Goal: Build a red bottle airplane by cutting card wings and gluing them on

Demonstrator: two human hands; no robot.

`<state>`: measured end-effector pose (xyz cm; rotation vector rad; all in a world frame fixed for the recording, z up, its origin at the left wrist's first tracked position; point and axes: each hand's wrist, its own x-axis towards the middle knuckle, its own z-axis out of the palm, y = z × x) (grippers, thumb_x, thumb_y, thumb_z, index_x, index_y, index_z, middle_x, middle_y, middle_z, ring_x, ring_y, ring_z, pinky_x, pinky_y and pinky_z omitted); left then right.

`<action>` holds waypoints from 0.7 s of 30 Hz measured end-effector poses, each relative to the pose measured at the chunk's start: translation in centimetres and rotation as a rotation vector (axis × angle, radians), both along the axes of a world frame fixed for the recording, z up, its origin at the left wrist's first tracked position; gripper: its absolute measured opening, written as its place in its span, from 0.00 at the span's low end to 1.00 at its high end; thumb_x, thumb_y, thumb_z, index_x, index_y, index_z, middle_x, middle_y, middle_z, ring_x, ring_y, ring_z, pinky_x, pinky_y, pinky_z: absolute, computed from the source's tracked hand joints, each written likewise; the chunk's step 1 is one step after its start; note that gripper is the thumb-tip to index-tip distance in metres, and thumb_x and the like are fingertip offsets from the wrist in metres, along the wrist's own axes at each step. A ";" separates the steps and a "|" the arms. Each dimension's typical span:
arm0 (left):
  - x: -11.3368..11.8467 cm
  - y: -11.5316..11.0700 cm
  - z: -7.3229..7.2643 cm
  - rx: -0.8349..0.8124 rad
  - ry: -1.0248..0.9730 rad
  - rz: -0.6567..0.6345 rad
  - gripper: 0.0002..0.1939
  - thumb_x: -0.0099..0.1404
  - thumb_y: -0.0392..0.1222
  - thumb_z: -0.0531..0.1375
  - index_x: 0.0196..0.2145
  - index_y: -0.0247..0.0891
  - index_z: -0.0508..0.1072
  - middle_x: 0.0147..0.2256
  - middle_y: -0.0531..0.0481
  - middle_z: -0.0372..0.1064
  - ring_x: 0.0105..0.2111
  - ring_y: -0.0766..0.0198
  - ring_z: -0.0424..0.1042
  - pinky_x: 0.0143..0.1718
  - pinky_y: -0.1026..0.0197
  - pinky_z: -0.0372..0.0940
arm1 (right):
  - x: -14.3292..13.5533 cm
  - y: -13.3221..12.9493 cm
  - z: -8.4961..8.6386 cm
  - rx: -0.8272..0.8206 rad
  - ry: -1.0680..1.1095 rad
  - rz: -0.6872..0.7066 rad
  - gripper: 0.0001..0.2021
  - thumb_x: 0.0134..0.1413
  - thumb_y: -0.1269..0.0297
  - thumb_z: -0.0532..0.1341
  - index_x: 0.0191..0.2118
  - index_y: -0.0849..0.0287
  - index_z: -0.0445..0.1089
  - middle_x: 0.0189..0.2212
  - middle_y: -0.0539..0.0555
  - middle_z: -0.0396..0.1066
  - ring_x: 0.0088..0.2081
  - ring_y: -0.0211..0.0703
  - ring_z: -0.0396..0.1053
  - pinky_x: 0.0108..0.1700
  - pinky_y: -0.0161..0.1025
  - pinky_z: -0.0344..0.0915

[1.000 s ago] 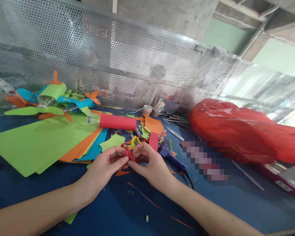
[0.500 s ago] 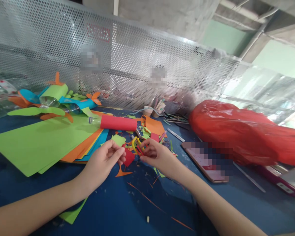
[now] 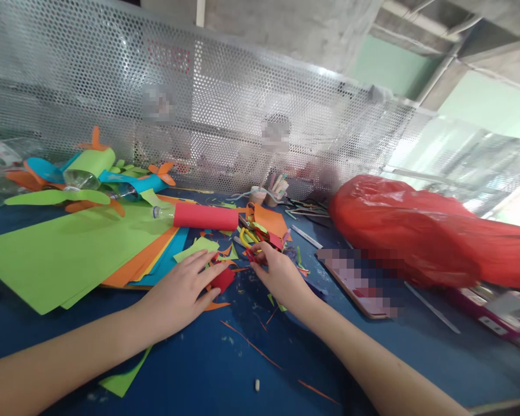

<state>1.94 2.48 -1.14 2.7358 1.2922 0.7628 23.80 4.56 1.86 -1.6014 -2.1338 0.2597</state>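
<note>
My left hand (image 3: pixel 188 286) lies with fingers spread over paper scraps, touching or just above a red paper piece (image 3: pixel 223 281) and a light green scrap (image 3: pixel 195 248). My right hand (image 3: pixel 277 274) has its fingers curled at the yellow-handled scissors (image 3: pixel 248 237). A bit of red shows at its fingertips; whether it belongs to the scissors or is paper I cannot tell. The blades are partly lost among the scraps. Behind both hands lies a plastic bottle wrapped in red paper (image 3: pixel 205 216), its neck pointing left.
Green paper sheets (image 3: pixel 82 248) lie over orange and blue ones at left, below bottle models with paper propellers (image 3: pixel 58 197). At right are a phone (image 3: pixel 355 283) and a red plastic bag (image 3: pixel 407 231). Cups of sticks (image 3: pixel 275 190) stand by the perforated metal screen (image 3: pixel 238 104).
My left hand has opened from a pinch and flattened over the scraps. The scissors at my right hand have turned and sit farther from me, among the scraps.
</note>
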 end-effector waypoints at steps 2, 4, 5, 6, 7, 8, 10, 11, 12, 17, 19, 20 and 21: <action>0.1 -0.1 -0.1 0.007 0.039 -0.009 0.23 0.65 0.40 0.55 0.58 0.41 0.62 0.57 0.42 0.63 0.58 0.48 0.58 0.55 0.42 0.59 | -0.1 -0.2 0.1 -0.002 -0.041 0.029 0.13 0.53 0.74 0.59 0.46 0.60 0.65 0.33 0.54 0.73 0.35 0.44 0.72 0.37 0.36 0.63; 0.3 -0.2 0.1 0.003 0.025 -0.028 0.25 0.63 0.37 0.57 0.58 0.40 0.61 0.53 0.42 0.67 0.55 0.50 0.62 0.55 0.44 0.60 | -0.3 -0.5 0.1 -0.004 -0.083 0.060 0.14 0.52 0.74 0.60 0.45 0.59 0.66 0.32 0.53 0.73 0.35 0.44 0.72 0.37 0.36 0.63; 0.3 -0.2 0.2 -0.004 0.003 -0.035 0.26 0.62 0.35 0.57 0.58 0.40 0.60 0.52 0.43 0.68 0.54 0.51 0.64 0.55 0.45 0.61 | -0.4 -0.6 0.1 -0.002 -0.101 0.070 0.14 0.52 0.75 0.60 0.45 0.59 0.67 0.33 0.53 0.73 0.36 0.44 0.71 0.38 0.36 0.63; 0.4 -0.2 0.3 -0.016 -0.026 -0.038 0.27 0.62 0.33 0.57 0.58 0.40 0.60 0.51 0.43 0.68 0.53 0.52 0.65 0.54 0.46 0.61 | -0.5 -0.7 0.1 0.002 -0.117 0.077 0.13 0.51 0.75 0.60 0.45 0.59 0.67 0.34 0.54 0.73 0.37 0.45 0.71 0.39 0.37 0.63; 0.4 -0.2 0.3 -0.033 -0.063 -0.037 0.27 0.61 0.30 0.57 0.58 0.40 0.60 0.51 0.44 0.68 0.52 0.54 0.65 0.54 0.46 0.62 | -0.5 -0.7 0.1 0.005 -0.129 0.081 0.13 0.52 0.75 0.59 0.45 0.60 0.67 0.35 0.55 0.73 0.38 0.46 0.71 0.40 0.38 0.63; 0.4 -0.1 0.3 -0.054 -0.104 -0.032 0.28 0.60 0.28 0.56 0.57 0.41 0.60 0.51 0.44 0.68 0.52 0.55 0.66 0.54 0.47 0.62 | -0.6 -0.8 0.0 0.009 -0.139 0.084 0.13 0.52 0.76 0.59 0.44 0.60 0.67 0.35 0.56 0.73 0.39 0.47 0.71 0.41 0.38 0.63; 0.4 0.1 0.3 -0.102 -0.186 -0.025 0.26 0.58 0.26 0.55 0.54 0.41 0.62 0.51 0.45 0.68 0.52 0.56 0.67 0.53 0.49 0.63 | -0.6 -0.8 -0.1 0.014 -0.149 0.087 0.14 0.52 0.75 0.59 0.45 0.62 0.67 0.35 0.57 0.73 0.40 0.48 0.71 0.42 0.40 0.64; 0.4 0.1 0.3 -0.124 -0.221 -0.023 0.25 0.57 0.25 0.55 0.51 0.41 0.65 0.50 0.46 0.69 0.50 0.56 0.68 0.51 0.49 0.65 | -0.5 -0.8 -0.1 0.016 -0.149 0.088 0.14 0.52 0.75 0.60 0.46 0.62 0.67 0.35 0.57 0.73 0.40 0.48 0.71 0.42 0.40 0.64; 0.4 0.2 0.3 -0.146 -0.249 -0.026 0.22 0.56 0.25 0.54 0.47 0.41 0.67 0.47 0.47 0.71 0.48 0.57 0.70 0.49 0.50 0.66 | -0.5 -0.8 -0.1 0.017 -0.147 0.089 0.15 0.52 0.74 0.60 0.47 0.62 0.66 0.35 0.56 0.73 0.40 0.48 0.71 0.42 0.41 0.64; 0.5 -0.1 1.0 -0.198 -0.321 -0.066 0.17 0.51 0.21 0.51 0.34 0.40 0.65 0.33 0.52 0.70 0.35 0.61 0.72 0.39 0.56 0.68 | -0.5 -1.1 0.3 0.084 -0.010 0.115 0.09 0.57 0.66 0.58 0.44 0.57 0.65 0.42 0.56 0.70 0.44 0.45 0.69 0.45 0.41 0.64; 0.5 -0.3 1.3 -0.204 -0.299 -0.095 0.14 0.53 0.22 0.51 0.31 0.40 0.64 0.34 0.51 0.69 0.36 0.61 0.70 0.39 0.56 0.67 | -0.7 -1.2 0.3 0.064 0.196 0.150 0.05 0.60 0.63 0.55 0.41 0.56 0.63 0.38 0.54 0.70 0.39 0.42 0.69 0.41 0.39 0.66; 0.5 -0.4 1.4 -0.207 -0.288 -0.112 0.13 0.54 0.22 0.51 0.30 0.40 0.64 0.34 0.51 0.68 0.38 0.60 0.70 0.40 0.55 0.66 | -0.8 -1.2 0.3 0.010 0.312 0.183 0.05 0.60 0.62 0.55 0.40 0.56 0.61 0.35 0.53 0.69 0.37 0.41 0.69 0.39 0.38 0.66; 0.4 -0.6 1.5 -0.211 -0.283 -0.131 0.12 0.56 0.23 0.51 0.29 0.39 0.64 0.35 0.50 0.68 0.39 0.59 0.69 0.42 0.55 0.65 | -0.9 -1.2 0.2 -0.073 0.417 0.229 0.06 0.58 0.62 0.57 0.39 0.56 0.60 0.34 0.52 0.68 0.35 0.40 0.69 0.37 0.38 0.67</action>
